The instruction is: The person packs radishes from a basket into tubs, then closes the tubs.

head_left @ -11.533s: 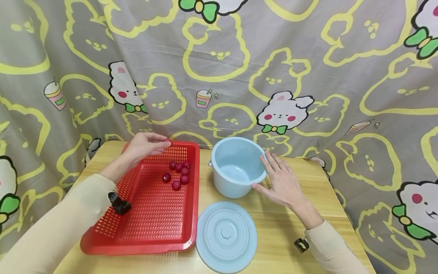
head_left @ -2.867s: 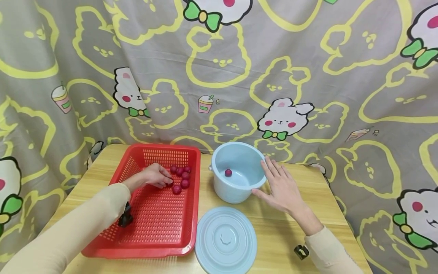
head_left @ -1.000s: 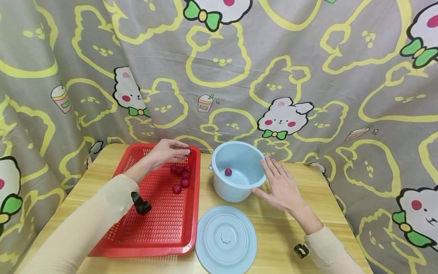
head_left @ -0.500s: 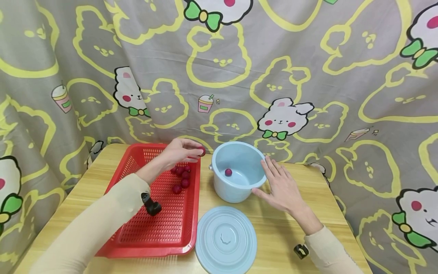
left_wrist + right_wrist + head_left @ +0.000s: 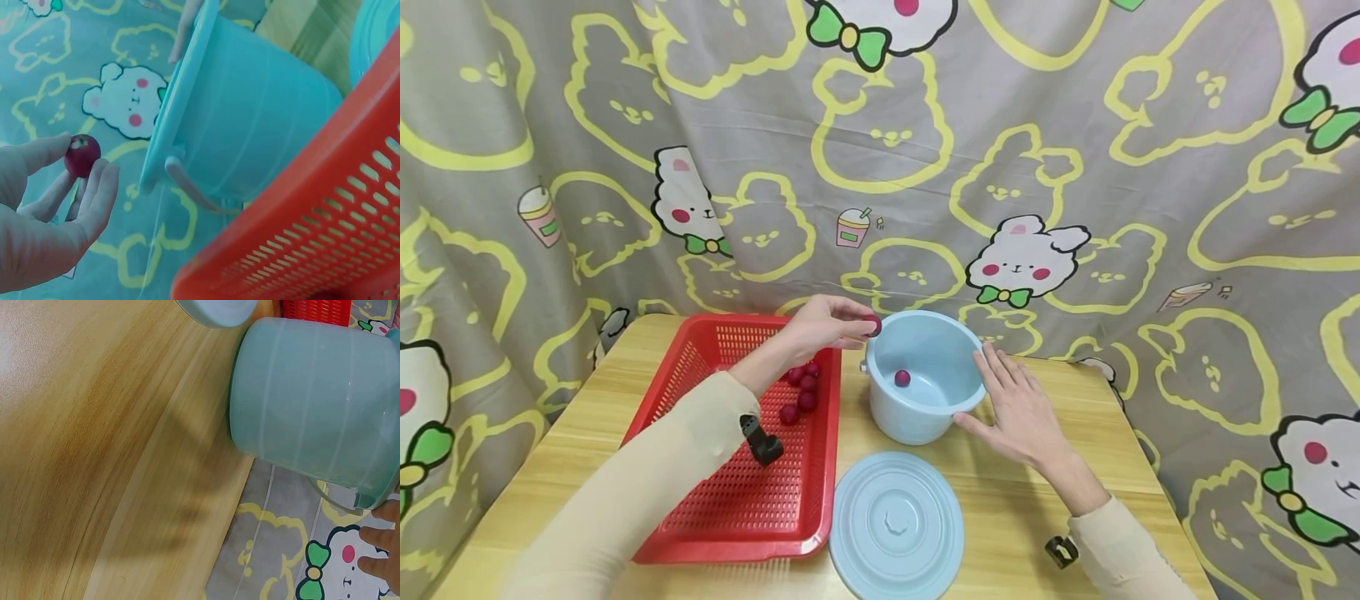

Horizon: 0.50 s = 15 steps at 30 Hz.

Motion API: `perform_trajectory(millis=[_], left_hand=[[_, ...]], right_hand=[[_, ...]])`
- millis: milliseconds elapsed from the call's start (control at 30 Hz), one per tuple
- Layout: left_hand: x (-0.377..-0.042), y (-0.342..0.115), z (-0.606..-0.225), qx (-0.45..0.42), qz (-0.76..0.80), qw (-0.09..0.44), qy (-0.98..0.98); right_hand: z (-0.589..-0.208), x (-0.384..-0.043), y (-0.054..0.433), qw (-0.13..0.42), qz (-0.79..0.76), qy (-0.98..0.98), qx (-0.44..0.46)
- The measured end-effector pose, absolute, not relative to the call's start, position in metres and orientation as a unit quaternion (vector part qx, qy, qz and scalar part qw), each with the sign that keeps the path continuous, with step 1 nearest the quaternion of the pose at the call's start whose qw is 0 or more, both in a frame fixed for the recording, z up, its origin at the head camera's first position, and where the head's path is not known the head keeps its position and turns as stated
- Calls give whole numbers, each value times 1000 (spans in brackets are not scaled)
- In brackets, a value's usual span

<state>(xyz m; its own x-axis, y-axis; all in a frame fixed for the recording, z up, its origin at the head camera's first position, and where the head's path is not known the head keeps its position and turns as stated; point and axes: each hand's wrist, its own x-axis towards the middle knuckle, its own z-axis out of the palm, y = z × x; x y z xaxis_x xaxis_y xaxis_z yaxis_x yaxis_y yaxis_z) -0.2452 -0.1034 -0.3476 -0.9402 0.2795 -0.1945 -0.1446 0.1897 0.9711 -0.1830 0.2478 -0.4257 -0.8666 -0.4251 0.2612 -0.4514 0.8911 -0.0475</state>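
Red fruit [image 5: 872,326] is pinched between the thumb and fingertips of the left hand [image 5: 830,327], by the bucket's [image 5: 913,425] far-left rim; the left wrist view shows it clear of the bucket wall. Right hand [image 5: 1018,406]: fingers straight and slightly apart at the right rim, seemingly touching. One fruit [image 5: 902,378] lies inside the bucket; more [image 5: 807,401] sit in the red basket [image 5: 730,552], left.

Our risks: fruit looks smooth and round, so a loose fingertip pinch could drop it; let go too early, it may hit the rim and roll onto the table [image 5: 1000,533]. Left knuckles catching the rim, or the right hand pushing, could shift the bucket.

We can't count the basket fruit: left forearm covers some. Near wall hides part of the bucket floor. Lid [image 5: 898,525] is clipped at the near edge. Right wrist view catches only fingertips. Fruit's height over the rim: unclear.
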Motion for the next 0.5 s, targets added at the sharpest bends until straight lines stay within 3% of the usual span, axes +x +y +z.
perform_trajectory(millis=[500], left_hand=[[-247,-73,-345,58,638,171,749]], right_hand=[[-425,-183,248,126,55,-964,229]])
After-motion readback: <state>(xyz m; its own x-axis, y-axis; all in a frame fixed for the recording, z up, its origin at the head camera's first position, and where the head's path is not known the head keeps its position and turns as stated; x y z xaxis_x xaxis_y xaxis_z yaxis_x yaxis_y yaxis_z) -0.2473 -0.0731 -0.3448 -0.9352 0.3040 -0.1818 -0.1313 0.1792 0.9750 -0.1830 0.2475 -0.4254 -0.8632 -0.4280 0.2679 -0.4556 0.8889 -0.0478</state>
